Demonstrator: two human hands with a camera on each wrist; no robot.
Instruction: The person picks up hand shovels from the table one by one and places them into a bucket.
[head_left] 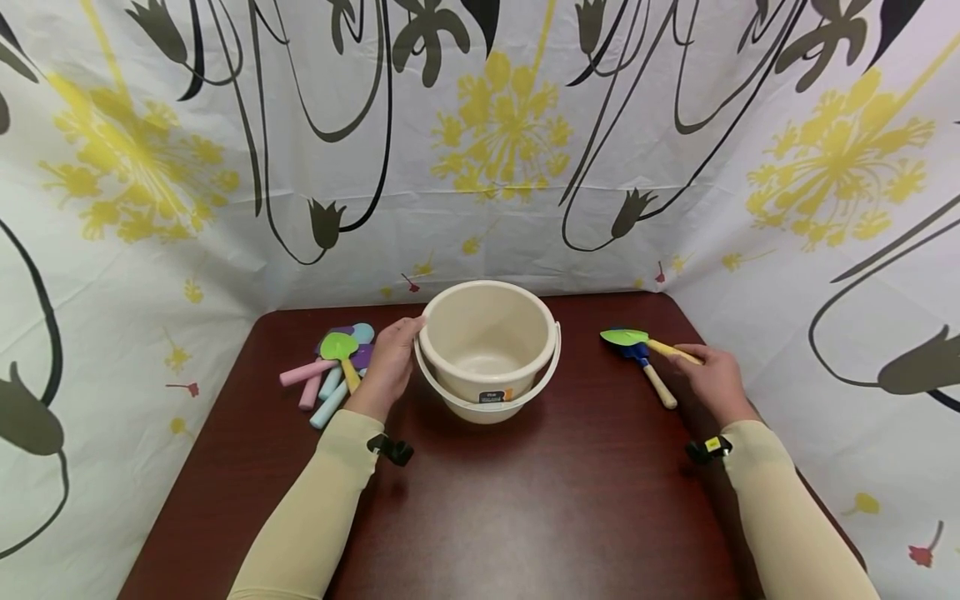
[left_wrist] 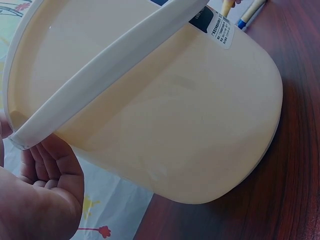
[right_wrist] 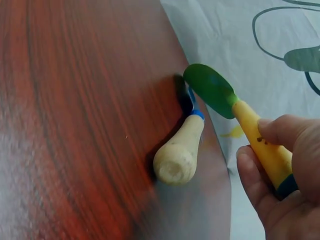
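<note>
Head view: left hand grips the near-left rim of the cream bucket, which stands between the hands, mouth up, bail slung down on the person's side. Just left of that hand, a heap of pink and pale-blue sticks with a small green shovel on top. Right hand pinches the yellow handle of the green trowel; long axis runs leftward and slightly away, blade toward the bucket. Blue shovel partly under that blade, in the way, wooden handle slanting back toward the person. Counter spreads between the wrists; patterned cloth rises at its far edge, just past the bucket.

Left wrist view: fingers curled under the rim beside the bail's end.

Right wrist view: thumb and fingers round the handle; counter edge near, beneath the trowel. Blade contact: cannot tell.
</note>
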